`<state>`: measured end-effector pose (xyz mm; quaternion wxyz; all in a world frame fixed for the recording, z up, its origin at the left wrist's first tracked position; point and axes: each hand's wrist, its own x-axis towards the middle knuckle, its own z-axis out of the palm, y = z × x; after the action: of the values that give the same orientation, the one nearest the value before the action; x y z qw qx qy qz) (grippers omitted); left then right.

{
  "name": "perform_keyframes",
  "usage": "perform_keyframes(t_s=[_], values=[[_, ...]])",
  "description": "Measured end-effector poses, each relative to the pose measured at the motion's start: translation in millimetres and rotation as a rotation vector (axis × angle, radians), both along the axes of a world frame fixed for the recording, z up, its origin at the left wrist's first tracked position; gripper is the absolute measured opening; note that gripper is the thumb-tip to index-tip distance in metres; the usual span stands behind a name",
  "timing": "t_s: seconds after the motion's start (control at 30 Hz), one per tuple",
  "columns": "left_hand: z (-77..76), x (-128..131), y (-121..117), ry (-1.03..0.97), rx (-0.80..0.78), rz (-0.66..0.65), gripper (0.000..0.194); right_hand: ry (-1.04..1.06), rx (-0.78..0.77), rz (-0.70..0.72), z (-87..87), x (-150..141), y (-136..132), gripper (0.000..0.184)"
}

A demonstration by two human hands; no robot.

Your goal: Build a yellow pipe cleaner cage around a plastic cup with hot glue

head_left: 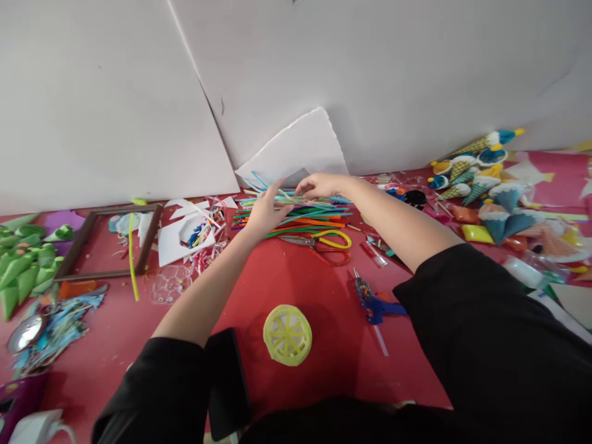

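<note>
A pile of coloured pipe cleaners (pixel 300 216) lies on the red table (pixel 296 277) near the white wall. My left hand (pixel 266 209) rests on the pile's left side with fingers stretched out. My right hand (pixel 319 184) hovers over the top of the pile, its fingers pinched on a thin light-blue pipe cleaner (pixel 259 180). Scissors with yellow and red handles (pixel 326 243) lie just in front of the pile.
A yellow round plastic lid (pixel 287 335) and a blue glue gun (pixel 372 302) lie nearer me. A brown frame (pixel 108 240), green paper leaves (pixel 23 265) and paper scraps (pixel 194 231) are left; paper cones (pixel 485 179) crowd the right. White torn foam sheet (pixel 300 148) leans on the wall.
</note>
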<state>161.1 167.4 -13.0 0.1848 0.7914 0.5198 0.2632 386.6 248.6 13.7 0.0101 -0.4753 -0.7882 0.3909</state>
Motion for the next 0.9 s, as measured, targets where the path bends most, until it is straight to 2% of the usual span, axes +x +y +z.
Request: perform_keyframes(t_s=[0.13, 0.17, 0.4, 0.5, 0.67, 0.8, 0.9], values=[[-2.8, 10, 2, 0.1, 0.054, -0.034, 0.018, 0.069, -0.006, 0.04, -0.9, -7, -10, 0.033], [-3.0, 9, 2, 0.129, 0.07, -0.044, 0.017, 0.08, -0.005, 0.042, -1.1, -7, -11, 0.032], [-5.6, -3, 3, 0.245, 0.193, -0.134, 0.024, 0.1, 0.001, 0.001, 1.1, -2, -15, 0.027], [-6.0, -5, 3, 0.258, 0.228, -0.19, 0.026, 0.078, -0.021, 0.007, 4.1, -3, -20, 0.03], [1.0, -8, 4, 0.257, 0.265, -0.293, 0.031, 0.009, -0.022, 0.012, 8.4, -9, -25, 0.031], [3.7, -15, -7, 0.255, 0.277, -0.301, 0.037, -0.103, 0.073, -0.045, 4.8, -6, -19, 0.026], [-3.9, -24, -28, 0.273, 0.242, -0.339, 0.038, -0.203, 0.226, -0.145, 0.7, 5, -10, 0.027]])
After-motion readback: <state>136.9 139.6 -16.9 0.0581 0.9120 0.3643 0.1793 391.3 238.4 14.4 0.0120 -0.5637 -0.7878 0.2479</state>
